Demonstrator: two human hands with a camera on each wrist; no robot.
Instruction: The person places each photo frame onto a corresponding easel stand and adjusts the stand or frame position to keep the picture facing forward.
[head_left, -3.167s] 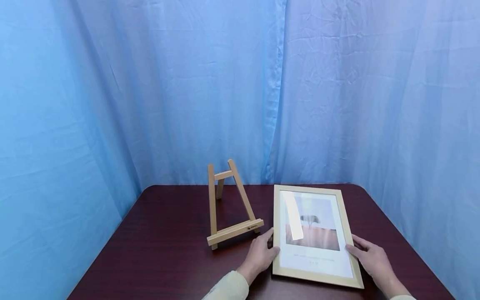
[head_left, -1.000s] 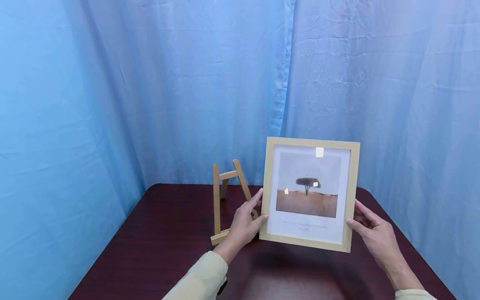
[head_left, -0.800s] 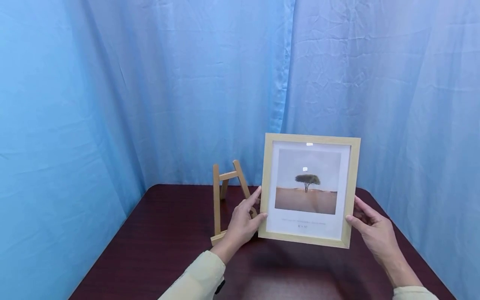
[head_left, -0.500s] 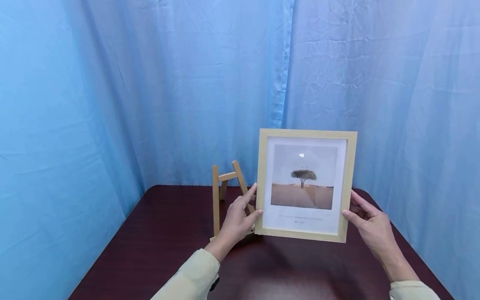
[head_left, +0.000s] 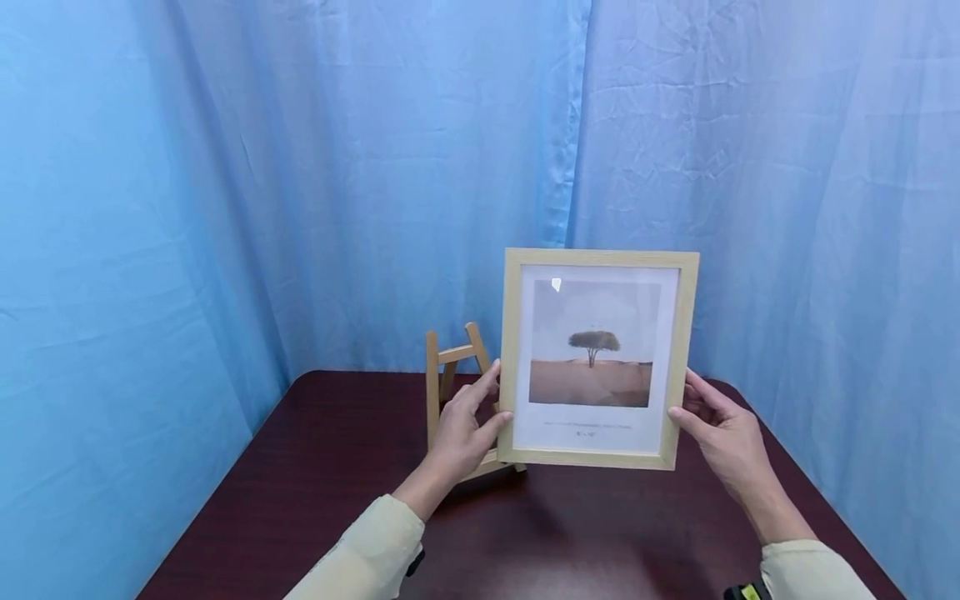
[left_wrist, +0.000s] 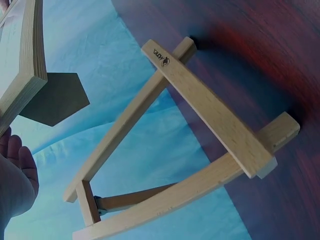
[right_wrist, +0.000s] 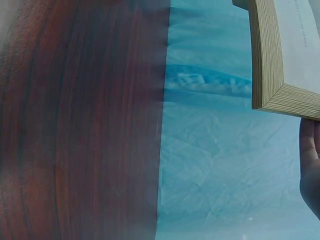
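A light-wood picture frame (head_left: 591, 358) with a print of a lone tree is held upright above the table. My left hand (head_left: 463, 429) grips its left side, thumb on the front and fingers behind. The right hand (head_left: 723, 437) pinches the opposite side in the same way. Behind and left of the frame stands a small wooden easel (head_left: 432, 375), partly covered by the left hand and the frame in the head view. In the left wrist view the easel (left_wrist: 210, 112) shows its ledge with a printed logo, and a dark flap juts from behind the frame (left_wrist: 30, 75).
The dark red-brown table (head_left: 315, 467) has a glossy top with rounded far corners. Blue curtains (head_left: 375, 183) hang behind it and along both sides.
Earlier the picture frame leaned low near the table at the right. Both hands have raised it, turned it more upright and carried it left, so it overlaps the easel's right side.
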